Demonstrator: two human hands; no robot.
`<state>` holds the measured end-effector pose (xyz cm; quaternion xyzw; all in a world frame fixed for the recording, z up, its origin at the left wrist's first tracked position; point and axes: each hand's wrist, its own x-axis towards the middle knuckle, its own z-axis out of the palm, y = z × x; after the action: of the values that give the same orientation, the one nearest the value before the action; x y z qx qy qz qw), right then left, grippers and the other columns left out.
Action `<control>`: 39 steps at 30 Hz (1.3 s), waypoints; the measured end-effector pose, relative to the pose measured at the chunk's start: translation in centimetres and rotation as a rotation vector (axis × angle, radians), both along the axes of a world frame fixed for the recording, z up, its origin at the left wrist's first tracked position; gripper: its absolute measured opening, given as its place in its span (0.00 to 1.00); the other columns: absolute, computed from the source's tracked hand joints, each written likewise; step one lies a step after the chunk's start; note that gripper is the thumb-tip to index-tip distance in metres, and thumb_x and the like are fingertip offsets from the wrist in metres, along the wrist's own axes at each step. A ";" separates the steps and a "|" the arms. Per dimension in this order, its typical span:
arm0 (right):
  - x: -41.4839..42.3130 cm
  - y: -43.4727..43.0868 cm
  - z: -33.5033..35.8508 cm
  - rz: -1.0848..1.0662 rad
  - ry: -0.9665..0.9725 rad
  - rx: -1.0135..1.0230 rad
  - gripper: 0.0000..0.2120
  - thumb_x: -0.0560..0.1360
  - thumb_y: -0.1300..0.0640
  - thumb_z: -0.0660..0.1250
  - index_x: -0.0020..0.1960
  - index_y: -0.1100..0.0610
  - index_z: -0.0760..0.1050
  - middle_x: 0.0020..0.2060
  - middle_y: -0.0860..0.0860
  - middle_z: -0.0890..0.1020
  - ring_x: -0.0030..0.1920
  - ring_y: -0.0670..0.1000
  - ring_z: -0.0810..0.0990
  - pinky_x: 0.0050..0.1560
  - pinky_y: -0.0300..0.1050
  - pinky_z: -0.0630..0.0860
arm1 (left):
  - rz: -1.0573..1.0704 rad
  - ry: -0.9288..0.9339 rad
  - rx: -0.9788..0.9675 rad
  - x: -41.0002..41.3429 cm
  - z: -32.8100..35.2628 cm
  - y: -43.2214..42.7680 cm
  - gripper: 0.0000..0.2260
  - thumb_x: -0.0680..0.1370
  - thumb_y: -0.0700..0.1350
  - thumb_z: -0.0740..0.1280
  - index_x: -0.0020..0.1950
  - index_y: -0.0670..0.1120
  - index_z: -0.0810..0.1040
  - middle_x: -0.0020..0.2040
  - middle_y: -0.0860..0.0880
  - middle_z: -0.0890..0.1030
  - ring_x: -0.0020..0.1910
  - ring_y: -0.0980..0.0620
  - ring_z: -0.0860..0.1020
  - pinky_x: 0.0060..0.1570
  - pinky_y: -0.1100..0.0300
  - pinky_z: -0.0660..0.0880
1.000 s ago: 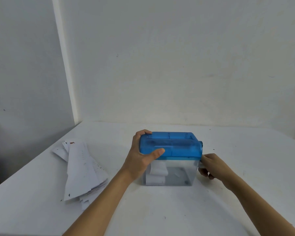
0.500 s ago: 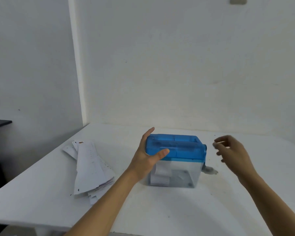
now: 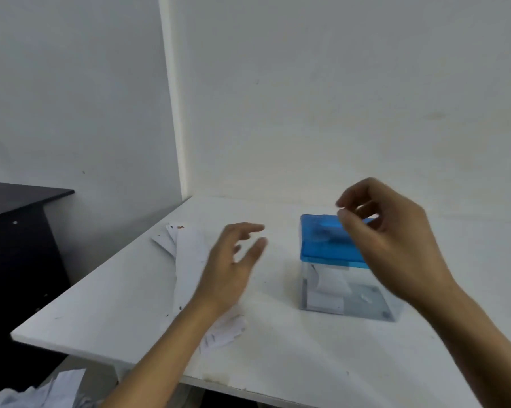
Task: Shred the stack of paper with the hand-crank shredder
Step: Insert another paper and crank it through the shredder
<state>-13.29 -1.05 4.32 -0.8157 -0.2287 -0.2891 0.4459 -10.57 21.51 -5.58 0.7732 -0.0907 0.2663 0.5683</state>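
Note:
The hand-crank shredder (image 3: pixel 322 248) has a blue lid over a clear bin that holds some white paper; it stands on the white table (image 3: pixel 130 298). My right hand (image 3: pixel 392 242) hovers in front of its lid, fingers loosely curled, holding nothing, and hides the shredder's right side and crank. A stack of long white paper sheets (image 3: pixel 189 251) lies left of the shredder. My left hand (image 3: pixel 230 260) floats over that stack with fingers spread and relaxed, touching nothing that I can see.
A dark cabinet (image 3: pixel 18 231) stands to the left, beyond the table's left edge. Loose white paper (image 3: pixel 36 393) lies on the floor at the lower left. White walls meet in a corner behind the table.
My left hand has let go of the shredder lid and moved left over the paper stack. My right hand has risen from the crank side to in front of the lid. The view has swung left.

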 end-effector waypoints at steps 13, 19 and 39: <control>3.8 15.0 -8.0 0.309 0.457 -0.529 0.13 0.77 0.41 0.68 0.52 0.51 0.79 0.47 0.46 0.81 0.44 0.44 0.78 0.45 0.41 0.77 | 0.539 0.418 0.206 -1.9 -3.8 9.8 0.06 0.84 0.48 0.60 0.55 0.50 0.76 0.50 0.52 0.79 0.50 0.48 0.77 0.48 0.53 0.74; 4.6 17.2 -11.1 0.169 0.530 -0.423 0.24 0.71 0.34 0.71 0.58 0.48 0.74 0.49 0.46 0.80 0.47 0.46 0.79 0.47 0.43 0.77 | 0.357 0.401 0.112 -2.3 -3.7 10.1 0.06 0.84 0.47 0.63 0.54 0.55 0.78 0.44 0.51 0.83 0.42 0.50 0.80 0.38 0.57 0.73; 5.7 15.5 -12.7 0.396 0.676 0.103 0.13 0.77 0.49 0.71 0.37 0.56 0.79 0.29 0.45 0.76 0.31 0.45 0.72 0.36 0.39 0.69 | 0.227 0.193 -0.135 -3.3 -3.0 10.0 0.14 0.79 0.44 0.73 0.61 0.56 0.77 0.43 0.49 0.87 0.46 0.52 0.83 0.48 0.60 0.73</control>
<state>-7.56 14.45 -8.35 -0.7815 -0.2072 0.0764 0.5835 -13.92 31.54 -8.54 0.7605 0.0702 0.2587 0.5914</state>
